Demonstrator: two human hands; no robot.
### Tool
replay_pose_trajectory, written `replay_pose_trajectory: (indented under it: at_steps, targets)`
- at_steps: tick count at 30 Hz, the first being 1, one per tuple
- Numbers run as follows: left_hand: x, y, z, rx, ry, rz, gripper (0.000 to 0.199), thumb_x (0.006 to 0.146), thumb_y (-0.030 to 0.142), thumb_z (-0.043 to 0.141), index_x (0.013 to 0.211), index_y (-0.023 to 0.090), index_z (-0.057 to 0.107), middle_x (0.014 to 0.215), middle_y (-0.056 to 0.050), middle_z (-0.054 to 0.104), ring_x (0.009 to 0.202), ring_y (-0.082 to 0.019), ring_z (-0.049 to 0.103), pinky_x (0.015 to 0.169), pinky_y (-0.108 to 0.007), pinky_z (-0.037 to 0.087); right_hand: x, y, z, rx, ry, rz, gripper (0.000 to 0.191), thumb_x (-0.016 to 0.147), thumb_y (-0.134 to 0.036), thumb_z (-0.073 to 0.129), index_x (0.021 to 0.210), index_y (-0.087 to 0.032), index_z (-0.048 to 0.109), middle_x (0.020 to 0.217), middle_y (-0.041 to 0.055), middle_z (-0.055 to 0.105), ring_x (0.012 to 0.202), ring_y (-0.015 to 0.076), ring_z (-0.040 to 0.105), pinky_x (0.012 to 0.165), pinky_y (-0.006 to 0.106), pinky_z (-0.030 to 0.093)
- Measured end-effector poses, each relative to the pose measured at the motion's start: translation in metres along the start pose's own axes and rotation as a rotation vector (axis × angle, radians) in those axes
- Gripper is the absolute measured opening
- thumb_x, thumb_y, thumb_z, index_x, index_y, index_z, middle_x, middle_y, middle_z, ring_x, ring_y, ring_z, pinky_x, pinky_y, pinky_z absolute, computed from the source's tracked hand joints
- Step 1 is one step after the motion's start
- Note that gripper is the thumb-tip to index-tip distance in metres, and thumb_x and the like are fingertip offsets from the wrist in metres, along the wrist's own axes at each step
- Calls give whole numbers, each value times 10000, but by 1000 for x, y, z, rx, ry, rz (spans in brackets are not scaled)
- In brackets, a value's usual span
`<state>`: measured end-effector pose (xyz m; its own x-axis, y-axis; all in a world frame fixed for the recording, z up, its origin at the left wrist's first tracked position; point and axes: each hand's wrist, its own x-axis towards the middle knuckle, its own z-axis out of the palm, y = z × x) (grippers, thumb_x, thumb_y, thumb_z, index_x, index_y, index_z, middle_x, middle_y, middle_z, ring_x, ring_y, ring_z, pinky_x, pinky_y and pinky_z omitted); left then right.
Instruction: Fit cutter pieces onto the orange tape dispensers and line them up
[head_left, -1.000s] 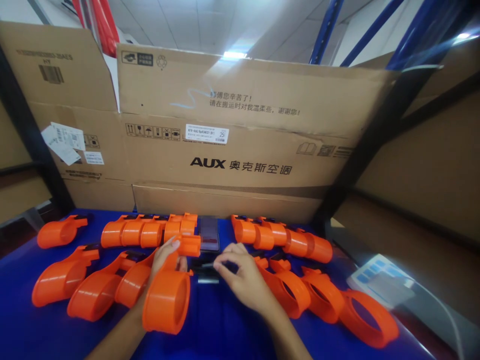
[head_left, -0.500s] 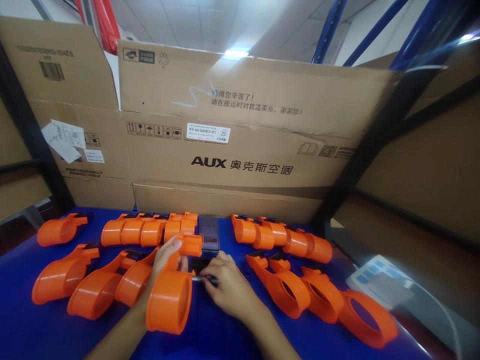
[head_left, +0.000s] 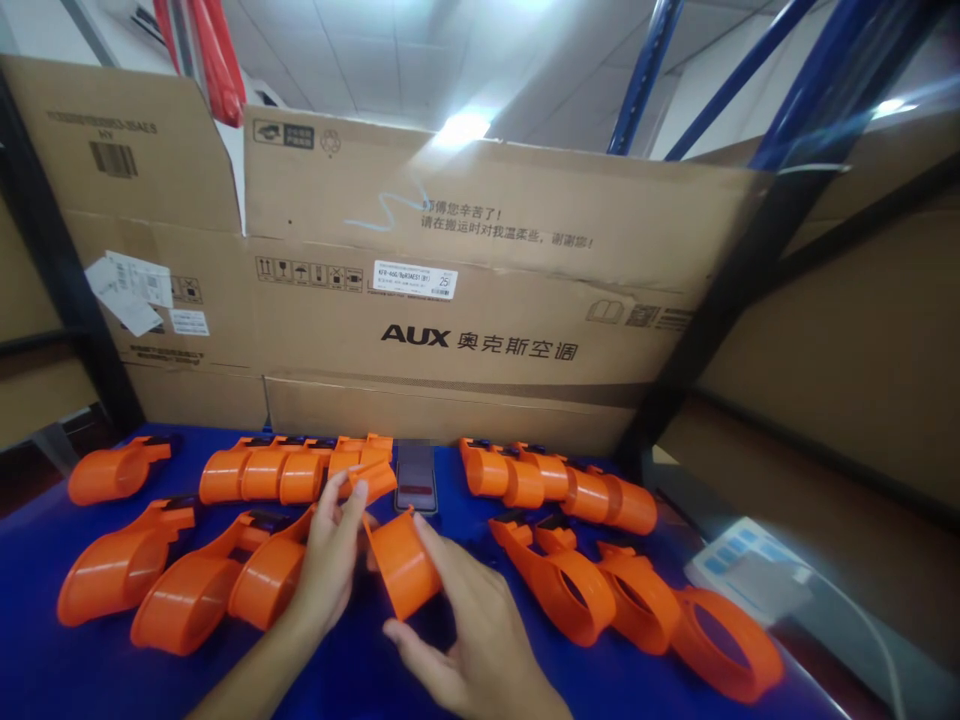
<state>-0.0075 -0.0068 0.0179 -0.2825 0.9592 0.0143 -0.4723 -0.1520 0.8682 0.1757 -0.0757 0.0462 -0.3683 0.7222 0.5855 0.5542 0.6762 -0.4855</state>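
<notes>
An orange plastic tape dispenser (head_left: 405,565) is between my hands above the blue tabletop, its ring tilted. My left hand (head_left: 330,550) is closed on its upper handle part, the thumb on top. Around the ring curves my right hand (head_left: 480,620): the fingers lie along its right edge, and the thumb is at its lower corner. No tool shows in the right hand, though its palm side is partly hidden. Behind the hands lies a dark, phone-like rectangular object (head_left: 415,478).
More orange dispensers stand in rows on the left (head_left: 184,590) and right (head_left: 577,590) of the blue table (head_left: 352,670). A large cardboard sheet (head_left: 480,300) closes off the back. At the right edge sits a white device (head_left: 750,565) with a cable.
The dispenser's ring has tilted and moved up and right. The slim black and silver tool has left my right hand's fingers, which are now around the ring. The view has shifted slightly.
</notes>
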Motion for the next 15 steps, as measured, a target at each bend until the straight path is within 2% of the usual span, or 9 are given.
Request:
replay_pose_trajectory:
  at_steps: [3, 5, 7, 9, 11, 13, 15]
  targets:
    - [-4, 2, 1, 13, -115, -64, 676, 823, 640, 697, 1343, 236, 545, 984, -65, 708, 764, -183, 669, 611, -255, 541, 0, 0, 5, -20, 98, 97, 763, 889, -390, 680, 1573, -221, 389, 1031, 116, 769, 807, 275, 732, 779, 382, 600]
    - [-7, 7, 4, 35, -197, -66, 703, 841, 652, 662, 1389, 238, 512, 1117, -121, 697, 786, -214, 678, 545, -275, 539, 10, 8, 2, -34, 179, 208, 721, 909, -399, 646, 1555, -181, 413, 760, 56, 739, 621, 235, 689, 660, 346, 582]
    - [-11, 14, 9, 111, -198, 21, 643, 837, 610, 686, 1354, 251, 554, 1168, -121, 680, 770, -203, 660, 539, -279, 537, 26, 20, -3, -80, 245, 337, 696, 933, -438, 604, 1539, -146, 424, 621, 11, 673, 530, 227, 650, 618, 347, 556]
    - [-19, 23, 11, 207, -175, 134, 519, 818, 543, 731, 1235, 244, 652, 1055, -89, 695, 727, -184, 630, 588, -280, 538, 44, 33, -5, -184, 263, 403, 683, 942, -470, 574, 1513, -117, 447, 637, 32, 684, 567, 259, 670, 644, 373, 547]
    - [-34, 31, 9, 252, -231, 162, 429, 794, 503, 756, 1127, 235, 719, 920, -81, 699, 740, -211, 635, 645, -309, 542, 57, 46, -3, -322, 269, 418, 677, 948, -483, 556, 1500, -109, 446, 768, 94, 735, 685, 301, 711, 690, 393, 542]
    - [-58, 37, -1, 227, -336, 64, 442, 776, 514, 747, 1132, 253, 740, 882, -107, 713, 812, -289, 661, 646, -370, 544, 65, 56, 3, -432, 258, 412, 675, 952, -493, 549, 1505, -123, 425, 915, 142, 757, 811, 331, 733, 727, 398, 539]
    - [-90, 38, -21, 178, -357, -133, 518, 786, 576, 679, 1245, 336, 705, 845, -106, 724, 806, -338, 670, 575, -423, 521, 69, 64, 9, -499, 225, 413, 661, 959, -480, 550, 1502, -126, 419, 1013, 173, 755, 889, 339, 737, 758, 392, 538]
